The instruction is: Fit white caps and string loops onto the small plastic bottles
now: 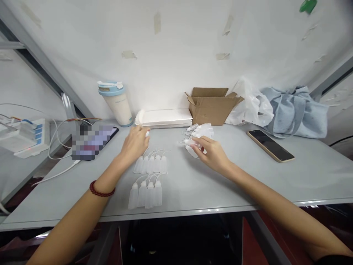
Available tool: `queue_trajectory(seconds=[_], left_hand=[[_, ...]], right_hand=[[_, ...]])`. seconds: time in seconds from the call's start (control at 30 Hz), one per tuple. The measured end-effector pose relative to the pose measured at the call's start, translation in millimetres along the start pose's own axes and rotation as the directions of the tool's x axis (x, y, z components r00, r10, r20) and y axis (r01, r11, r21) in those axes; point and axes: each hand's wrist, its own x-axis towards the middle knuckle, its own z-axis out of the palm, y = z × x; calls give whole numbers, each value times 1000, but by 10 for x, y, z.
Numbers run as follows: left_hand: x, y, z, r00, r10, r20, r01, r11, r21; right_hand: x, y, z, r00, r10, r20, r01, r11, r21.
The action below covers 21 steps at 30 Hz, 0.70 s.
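My left hand (pixel 135 141) is closed above the far end of the bottle rows, fingers curled round a small white piece that looks like one of the bottles; most of it is hidden. With thumb and fingertips, my right hand (pixel 211 151) pinches a small plastic squeeze bottle (pixel 188 142) at the near side of a loose pile of bottles (pixel 204 130). Between my hands and nearer to me, translucent bottles with thin tethers at their tops stand out in two rows: a farther row (pixel 150 165) and a nearer row (pixel 146 195), several in each.
Along the wall are a blue-lidded cup (pixel 117 105), a stack of white flat boxes (pixel 165 117), an open cardboard box (pixel 211 110), a plastic bag (pixel 249 106) and a blue cloth bag (pixel 299 114). Phones lie left (pixel 103 138) and right (pixel 270 145). A power strip (pixel 37 138) trails cables.
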Motion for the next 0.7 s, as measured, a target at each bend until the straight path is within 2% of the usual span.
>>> queue_trajectory(seconds=[0.1, 0.17, 0.27, 0.37, 0.43, 0.53, 0.57, 0.63, 0.7], left_hand=[[50, -170, 51, 1000, -10, 9, 9, 995, 97], [75, -225, 98, 999, 23, 38, -28, 993, 119], [103, -251, 163, 996, 55, 75, -63, 992, 111], [112, -252, 206, 995, 61, 81, -70, 992, 104], [111, -251, 223, 995, 65, 78, -73, 992, 102], [107, -248, 242, 995, 71, 71, -78, 992, 97], [107, -244, 247, 995, 74, 71, -81, 992, 94], [107, -233, 253, 994, 82, 78, -89, 992, 87], [109, -216, 256, 992, 92, 91, -99, 992, 81]], right_hand=[[-22, 81, 70, 997, -76, -1, 72, 953, -295], [-29, 94, 87, 997, -77, 31, 83, 913, -400], [-28, 85, 96, 994, -75, 79, 103, 888, -449], [-34, 54, 108, 994, -88, 70, 110, 888, -447], [-58, -8, 103, 989, -137, 46, 144, 915, -378], [-132, -198, 52, 950, -286, 124, 294, 954, -56], [-164, -282, 27, 919, -336, 207, 325, 942, 84], [-230, -449, -17, 809, -441, 388, 344, 891, 297], [-286, -579, -35, 721, -490, 490, 350, 868, 353]])
